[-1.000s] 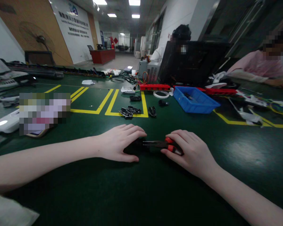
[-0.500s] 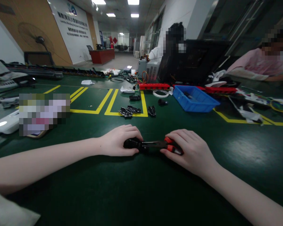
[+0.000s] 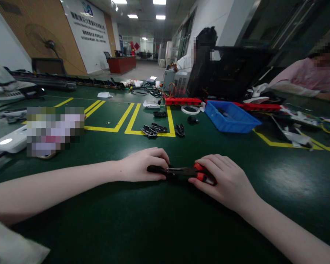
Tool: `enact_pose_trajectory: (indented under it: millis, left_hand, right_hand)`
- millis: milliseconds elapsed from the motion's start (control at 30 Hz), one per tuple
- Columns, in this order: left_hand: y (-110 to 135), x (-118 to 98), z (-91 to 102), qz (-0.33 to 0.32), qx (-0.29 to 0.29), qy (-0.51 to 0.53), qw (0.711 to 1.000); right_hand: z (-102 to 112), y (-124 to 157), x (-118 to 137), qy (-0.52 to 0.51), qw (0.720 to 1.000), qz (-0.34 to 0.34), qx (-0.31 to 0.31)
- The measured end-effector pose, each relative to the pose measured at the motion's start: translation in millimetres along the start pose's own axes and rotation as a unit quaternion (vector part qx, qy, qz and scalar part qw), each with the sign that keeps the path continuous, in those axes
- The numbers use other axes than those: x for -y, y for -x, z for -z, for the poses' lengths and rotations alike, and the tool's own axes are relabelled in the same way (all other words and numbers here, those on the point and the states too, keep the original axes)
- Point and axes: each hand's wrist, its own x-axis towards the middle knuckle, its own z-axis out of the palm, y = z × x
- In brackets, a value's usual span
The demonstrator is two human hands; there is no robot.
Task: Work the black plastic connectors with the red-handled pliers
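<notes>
My left hand (image 3: 143,165) rests on the green table (image 3: 165,220), fingers curled around a small black part (image 3: 154,169). My right hand (image 3: 222,179) is closed on the red-and-black handles of a pair of pliers (image 3: 187,171). The pliers lie nearly flat, and their dark jaws point left and meet the black part between my two hands.
Several loose black parts (image 3: 154,129) lie on the yellow floor-tape lines ahead. A blue bin (image 3: 231,118) stands at the right, a white tape ring (image 3: 190,109) and red strips (image 3: 181,100) behind it. Other people sit at the far right and behind a black monitor (image 3: 228,73).
My left hand has gone from lying flat over the black part to curling around it. The view has shifted slightly; the pliers stay in my right hand.
</notes>
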Motion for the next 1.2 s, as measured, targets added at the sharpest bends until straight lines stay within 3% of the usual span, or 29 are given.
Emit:
enact_pose_trajectory:
  millis: [1200]
  left_hand:
    - [1.4,4.0,0.5,-0.041,-0.035,-0.013,0.998]
  right_hand:
    - [-0.2,-1.1,-2.4,0.021,1.0,-0.004,-0.009]
